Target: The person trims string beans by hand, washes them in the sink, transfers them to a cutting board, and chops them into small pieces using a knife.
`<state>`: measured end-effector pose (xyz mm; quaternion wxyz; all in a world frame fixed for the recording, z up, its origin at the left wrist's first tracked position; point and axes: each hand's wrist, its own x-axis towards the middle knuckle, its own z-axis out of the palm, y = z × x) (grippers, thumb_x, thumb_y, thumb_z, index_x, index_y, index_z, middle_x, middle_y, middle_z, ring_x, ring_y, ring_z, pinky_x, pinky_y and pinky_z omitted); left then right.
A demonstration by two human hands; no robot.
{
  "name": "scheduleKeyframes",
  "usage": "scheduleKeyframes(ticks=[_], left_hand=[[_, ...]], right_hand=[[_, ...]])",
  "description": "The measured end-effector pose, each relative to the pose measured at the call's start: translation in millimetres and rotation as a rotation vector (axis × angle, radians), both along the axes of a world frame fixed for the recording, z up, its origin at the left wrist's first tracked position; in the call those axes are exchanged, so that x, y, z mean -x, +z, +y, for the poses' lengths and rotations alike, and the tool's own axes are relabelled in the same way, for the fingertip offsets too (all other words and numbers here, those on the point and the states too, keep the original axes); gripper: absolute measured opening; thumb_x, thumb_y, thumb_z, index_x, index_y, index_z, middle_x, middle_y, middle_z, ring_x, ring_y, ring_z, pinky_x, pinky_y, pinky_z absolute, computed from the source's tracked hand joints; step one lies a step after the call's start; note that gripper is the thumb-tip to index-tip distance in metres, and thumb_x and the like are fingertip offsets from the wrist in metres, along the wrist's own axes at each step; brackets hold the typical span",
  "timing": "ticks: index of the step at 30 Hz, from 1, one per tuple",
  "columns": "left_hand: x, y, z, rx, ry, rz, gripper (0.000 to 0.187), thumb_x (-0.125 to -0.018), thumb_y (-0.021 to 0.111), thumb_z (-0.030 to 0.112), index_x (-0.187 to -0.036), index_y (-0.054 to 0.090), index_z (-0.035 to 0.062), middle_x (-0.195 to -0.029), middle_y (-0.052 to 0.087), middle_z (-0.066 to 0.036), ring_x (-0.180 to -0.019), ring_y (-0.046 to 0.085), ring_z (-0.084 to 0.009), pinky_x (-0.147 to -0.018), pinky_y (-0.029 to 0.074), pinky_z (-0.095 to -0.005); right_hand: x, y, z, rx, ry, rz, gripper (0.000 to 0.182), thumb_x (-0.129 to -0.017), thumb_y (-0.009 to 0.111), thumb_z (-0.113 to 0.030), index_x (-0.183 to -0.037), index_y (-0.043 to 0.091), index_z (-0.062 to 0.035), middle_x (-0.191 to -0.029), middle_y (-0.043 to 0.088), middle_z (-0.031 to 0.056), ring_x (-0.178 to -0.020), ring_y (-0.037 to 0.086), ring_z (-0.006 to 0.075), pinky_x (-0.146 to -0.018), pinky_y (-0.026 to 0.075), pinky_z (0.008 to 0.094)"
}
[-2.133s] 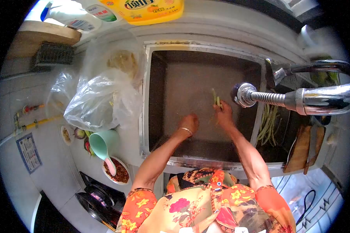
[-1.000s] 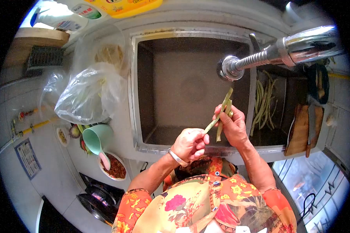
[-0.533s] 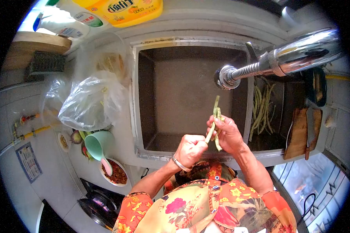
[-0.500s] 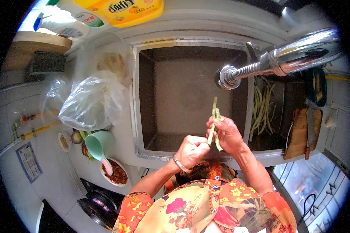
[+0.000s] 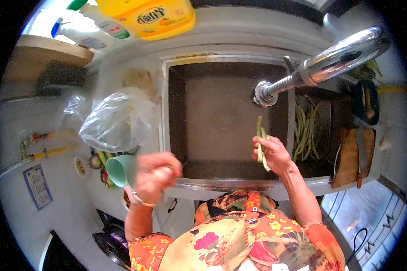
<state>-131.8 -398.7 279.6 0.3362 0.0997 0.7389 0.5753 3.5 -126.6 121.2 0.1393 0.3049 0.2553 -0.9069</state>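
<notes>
My right hand point(image 5: 275, 152) is over the front right of the sink basin, closed around a few green beans point(image 5: 262, 149). Their ends stick out above and below the fingers. Left of the basin, blurred by motion, my left hand point(image 5: 157, 174) is curled shut near a mint-green cup point(image 5: 117, 170). A small greenish bit shows at its fingertips, too smeared to name. More long green beans point(image 5: 306, 128) lie in the smaller compartment right of the basin. My left hand and wrist now cover most of the bowl behind them.
A chrome faucet point(image 5: 334, 56) reaches over the sink point(image 5: 226, 113) from the right. A wooden board point(image 5: 343, 158) with a knife point(image 5: 361, 151) lies at the far right. Clear plastic bags point(image 5: 113, 122) sit on the left counter, and a yellow detergent bottle point(image 5: 156, 20) stands behind.
My left hand has pulled away from the beans and swung left, out past the basin's edge. My right hand has shifted slightly right, still holding the beans. The whole view has shifted a little.
</notes>
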Motion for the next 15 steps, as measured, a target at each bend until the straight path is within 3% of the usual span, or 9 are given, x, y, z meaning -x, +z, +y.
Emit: scheduleKeyframes(ticks=[3,5,7,8,11,12,13,14,15], left_hand=[[37,16,-31,0.278,0.171,0.610,0.018,-0.072,0.045,0.010,-0.058,0.050,-0.0006,-0.050,0.041,0.001,-0.048,0.036,-0.0059,-0.043,0.029,-0.0242],[56,29,-36,0.578,0.213,0.964,0.019,-0.074,0.046,0.010,-0.059,0.045,-0.0016,-0.048,0.037,-0.008,-0.046,0.035,-0.0120,-0.044,0.030,-0.0294],[73,29,-54,0.852,0.041,1.185,0.019,-0.076,0.049,0.013,-0.063,0.049,-0.0017,-0.054,0.043,-0.012,-0.047,0.044,-0.0208,-0.047,0.036,-0.0351],[80,24,-58,0.813,0.018,1.191,0.019,-0.076,0.049,0.013,-0.063,0.049,-0.0017,-0.054,0.043,-0.012,-0.047,0.044,-0.0208,-0.047,0.036,-0.0351],[86,4,-54,1.200,-0.095,1.262,0.022,-0.081,0.052,0.020,-0.085,0.059,-0.0007,-0.067,0.051,-0.016,-0.065,0.058,-0.0298,-0.059,0.044,-0.0412],[84,-2,-52,1.345,-0.107,1.207,0.030,-0.083,0.050,0.025,-0.103,0.054,0.0014,-0.073,0.052,-0.019,-0.076,0.059,-0.0314,-0.066,0.046,-0.0426],[83,-6,-54,1.496,-0.118,1.143,0.042,-0.086,0.049,0.029,-0.120,0.049,0.0034,-0.078,0.053,-0.021,-0.087,0.059,-0.0330,-0.073,0.047,-0.0440],[87,-7,-59,1.482,-0.147,1.020,0.056,-0.089,0.045,0.033,-0.134,0.030,0.0038,-0.086,0.056,-0.027,-0.093,0.058,-0.0351,-0.077,0.047,-0.0440],[98,-14,-74,1.470,-0.156,1.036,0.056,-0.089,0.045,0.033,-0.134,0.030,0.0038,-0.086,0.056,-0.027,-0.093,0.058,-0.0351,-0.077,0.047,-0.0440]], right_hand=[[-7,-8,-10,-0.106,0.013,0.021,0.017,-0.088,0.052,-0.016,-0.093,0.059,-0.0010,-0.076,0.057,0.0038,-0.060,0.056,0.0129,-0.059,0.048,0.0276],[-12,-8,-10,-0.322,0.097,-0.018,0.017,-0.088,0.052,-0.017,-0.092,0.059,-0.0019,-0.074,0.056,0.0030,-0.058,0.053,0.0104,-0.056,0.046,0.0240],[-14,7,-17,-0.611,0.211,-0.033,0.022,-0.088,0.051,-0.024,-0.091,0.058,-0.0030,-0.073,0.051,-0.0015,-0.061,0.048,0.0062,-0.055,0.042,0.0227],[-15,8,-21,-0.650,0.218,-0.015,0.024,-0.088,0.051,-0.025,-0.092,0.058,-0.0030,-0.074,0.051,-0.0016,-0.061,0.048,0.0065,-0.055,0.042,0.0234],[-18,6,-20,-0.784,0.286,0.011,0.026,-0.089,0.050,-0.027,-0.094,0.057,-0.0034,-0.072,0.051,-0.0006,-0.063,0.050,0.0076,-0.055,0.042,0.0248],[-18,10,-19,-0.882,0.353,0.000,0.024,-0.088,0.050,-0.026,-0.094,0.057,-0.0035,-0.069,0.052,0.0018,-0.064,0.051,0.0100,-0.056,0.043,0.0284],[-21,5,-23,-0.991,0.299,0.076,0.019,-0.089,0.050,-0.020,-0.094,0.057,-0.0032,-0.066,0.049,-0.0016,-0.057,0.047,0.0065,-0.053,0.041,0.0231],[-24,3,-24,-1.006,0.275,0.103,0.019,-0.088,0.050,-0.020,-0.094,0.057,-0.0036,-0.066,0.049,-0.0013,-0.058,0.047,0.0064,-0.053,0.041,0.0230],[-25,3,-25,-1.019,0.252,0.133,0.018,-0.088,0.051,-0.020,-0.094,0.057,-0.0039,-0.066,0.048,-0.0010,-0.058,0.047,0.0063,-0.054,0.040,0.0229]])
